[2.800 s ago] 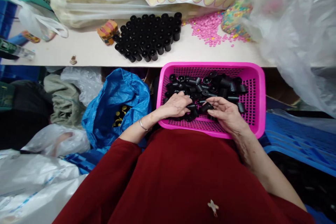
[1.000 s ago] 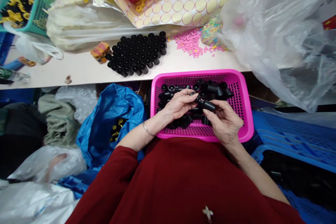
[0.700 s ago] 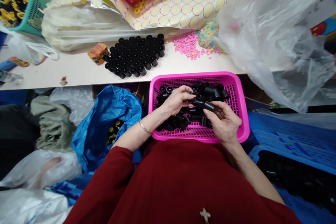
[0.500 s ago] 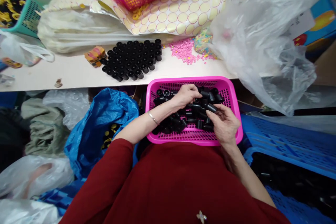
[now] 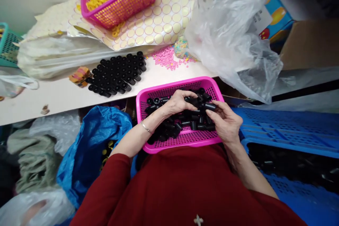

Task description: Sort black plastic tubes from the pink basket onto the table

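A pink basket (image 5: 180,86) in front of my body holds many loose black cylinders (image 5: 194,125), shiny and cap-like. My right hand (image 5: 226,122) pinches one black cylinder (image 5: 210,106) between thumb and fingers, above the basket's right half. My left hand (image 5: 178,103) reaches over the pile, its thumb and forefinger parted around black pieces; I see no firm grip on any. Behind the basket, on the white tabletop (image 5: 57,93), stands a tight group of upright black cylinders (image 5: 116,74).
A second pink basket (image 5: 124,7) of yellow ring-like pieces sits on sticker sheets (image 5: 169,14). Pink bits (image 5: 166,58) lie scattered beside a clear plastic bag (image 5: 227,31). Left below is a blue sack (image 5: 92,141); blue crates (image 5: 286,123) stand at right.
The view has shifted and turned. My left hand's thumb and forefinger have spread from a pinch. My right hand still holds the cylinder, now closer to the left fingers and more level.
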`<state>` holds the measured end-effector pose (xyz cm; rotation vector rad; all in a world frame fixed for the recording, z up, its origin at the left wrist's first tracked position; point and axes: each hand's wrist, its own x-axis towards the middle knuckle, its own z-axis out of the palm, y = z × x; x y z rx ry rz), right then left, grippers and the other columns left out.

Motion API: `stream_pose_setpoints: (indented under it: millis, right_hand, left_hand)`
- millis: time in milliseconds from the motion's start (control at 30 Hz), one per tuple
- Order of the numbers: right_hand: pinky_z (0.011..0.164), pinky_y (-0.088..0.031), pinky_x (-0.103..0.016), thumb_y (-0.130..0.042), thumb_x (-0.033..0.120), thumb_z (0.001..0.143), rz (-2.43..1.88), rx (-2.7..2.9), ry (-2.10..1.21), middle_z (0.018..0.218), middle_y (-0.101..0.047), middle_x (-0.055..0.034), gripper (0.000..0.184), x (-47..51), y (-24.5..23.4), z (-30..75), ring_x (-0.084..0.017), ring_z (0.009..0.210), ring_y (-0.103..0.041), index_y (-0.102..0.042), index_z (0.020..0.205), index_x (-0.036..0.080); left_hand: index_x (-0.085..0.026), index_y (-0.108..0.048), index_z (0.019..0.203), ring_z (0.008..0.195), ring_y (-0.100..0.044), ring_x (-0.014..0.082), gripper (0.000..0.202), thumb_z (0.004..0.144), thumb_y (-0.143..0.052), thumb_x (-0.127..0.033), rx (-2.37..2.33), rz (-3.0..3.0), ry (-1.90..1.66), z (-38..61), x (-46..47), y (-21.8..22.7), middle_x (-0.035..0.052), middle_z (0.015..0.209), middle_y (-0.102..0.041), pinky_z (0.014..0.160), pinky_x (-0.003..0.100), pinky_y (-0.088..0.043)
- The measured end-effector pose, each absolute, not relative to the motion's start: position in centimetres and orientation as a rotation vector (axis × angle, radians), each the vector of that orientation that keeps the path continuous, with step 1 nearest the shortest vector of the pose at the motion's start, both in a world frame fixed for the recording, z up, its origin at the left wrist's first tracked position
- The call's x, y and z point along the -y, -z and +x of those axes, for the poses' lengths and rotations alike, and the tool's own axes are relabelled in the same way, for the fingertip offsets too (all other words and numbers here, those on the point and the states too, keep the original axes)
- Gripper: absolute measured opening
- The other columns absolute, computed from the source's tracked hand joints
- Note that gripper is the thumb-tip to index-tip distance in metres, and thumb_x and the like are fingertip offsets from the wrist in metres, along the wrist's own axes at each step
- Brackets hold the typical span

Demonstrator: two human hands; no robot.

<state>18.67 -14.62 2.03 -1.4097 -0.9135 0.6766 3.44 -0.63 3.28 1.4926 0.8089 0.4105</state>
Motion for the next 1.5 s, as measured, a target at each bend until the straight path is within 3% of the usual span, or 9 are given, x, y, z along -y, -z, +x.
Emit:
stream_pose_setpoints:
  millis: [400,567,733,900,1033,1133,1200,1367,1500]
  right_hand:
    - [0.081,-0.064,-0.038,-0.078,0.030,0.083,-1.411,1.176,-0.565,0.102,-0.074,-0.0036,0.030,14.4,-1.7,18.7,-0.020,0.083,-0.072,-0.077,0.113,0.030]
    - [0.099,-0.063,-0.045,-0.067,0.028,0.093,-1.392,1.628,-0.388,0.121,-0.076,-0.0097,0.036,13.4,-0.7,18.3,-0.028,0.108,-0.075,-0.071,0.129,0.025]
    - [0.108,-0.057,-0.051,-0.056,0.029,0.099,-1.357,1.835,-0.206,0.146,-0.061,-0.0208,0.057,11.1,-0.2,16.1,-0.035,0.135,-0.060,-0.049,0.152,0.012]
    - [0.098,-0.062,-0.045,-0.053,0.027,0.098,-1.254,1.770,-0.340,0.122,-0.074,-0.0094,0.038,5.4,-1.2,14.3,-0.027,0.108,-0.073,-0.065,0.134,0.023]
    - [0.092,-0.059,-0.051,-0.061,0.029,0.090,-1.369,1.907,-0.333,0.110,-0.075,-0.0143,0.034,-1.2,-2.3,11.4,-0.032,0.102,-0.068,-0.068,0.121,0.016]
    - [0.092,-0.055,-0.049,-0.057,0.021,0.089,-1.533,2.103,-0.364,0.114,-0.073,-0.0167,0.029,-5.2,-2.8,8.2,-0.033,0.106,-0.063,-0.068,0.115,0.014]
    - [0.089,-0.054,-0.045,-0.056,0.018,0.088,-1.576,2.194,-0.420,0.113,-0.073,-0.0157,0.028,-7.0,-3.0,6.5,-0.032,0.105,-0.063,-0.068,0.113,0.015]
    - [0.092,-0.051,-0.043,-0.058,0.024,0.091,-1.572,2.163,-0.464,0.123,-0.068,-0.0159,0.037,-6.7,-3.1,7.8,-0.031,0.107,-0.062,-0.062,0.127,0.015]
    - [0.089,-0.051,-0.038,-0.050,0.024,0.096,-1.541,2.193,-0.607,0.101,-0.073,-0.0094,0.023,-2.2,-2.8,11.8,-0.026,0.094,-0.065,-0.071,0.103,0.020]
  left_hand:
    - [-0.017,-0.081,0.087,0.086,-0.065,0.0187,0.032,0.056,-0.087,-0.014,-0.710,1.609,-0.420,1.7,1.5,-3.9,0.0004,0.086,-0.071,0.086,0.032,-0.050]
    - [-0.016,-0.081,0.089,0.089,-0.066,0.0200,0.034,0.056,-0.087,-0.014,-0.712,1.634,-0.445,1.5,1.7,-3.2,0.0007,0.088,-0.072,0.089,0.032,-0.050]
    - [-0.014,-0.080,0.087,0.087,-0.065,0.0199,0.033,0.054,-0.085,-0.011,-0.833,1.547,-0.673,0.4,1.4,-2.8,0.0015,0.085,-0.072,0.089,0.033,-0.051]
    - [-0.016,-0.079,0.087,0.083,-0.065,0.0163,0.039,0.050,-0.089,-0.014,-1.010,1.267,-0.940,-2.0,1.3,-3.8,0.0008,0.084,-0.073,0.086,0.030,-0.051]
    - [-0.014,-0.073,0.088,0.060,-0.055,0.0070,0.040,0.056,-0.091,-0.030,-1.197,0.917,-1.210,-4.2,1.1,-4.5,-0.0025,0.072,-0.068,0.062,0.020,-0.044]
    - [-0.012,-0.068,0.082,0.048,-0.047,0.0053,0.036,0.069,-0.082,-0.043,-1.094,0.716,-1.133,-5.8,1.0,-5.0,0.0002,0.067,-0.067,0.048,0.020,-0.034]
    - [-0.011,-0.068,0.082,0.052,-0.055,0.0081,0.030,0.073,-0.077,-0.038,-1.010,0.609,-1.019,-6.6,1.1,-5.3,0.0041,0.070,-0.070,0.051,0.020,-0.039]
    - [-0.011,-0.069,0.085,0.063,-0.063,0.0100,0.024,0.063,-0.077,-0.013,-0.985,0.630,-0.865,-7.6,1.6,-4.6,0.0049,0.077,-0.073,0.064,0.022,-0.048]
    - [-0.011,-0.070,0.079,0.060,-0.056,0.0079,0.024,0.057,-0.079,-0.009,-1.092,0.776,-0.914,-7.3,1.7,-3.3,-0.0001,0.070,-0.067,0.059,0.021,-0.040]
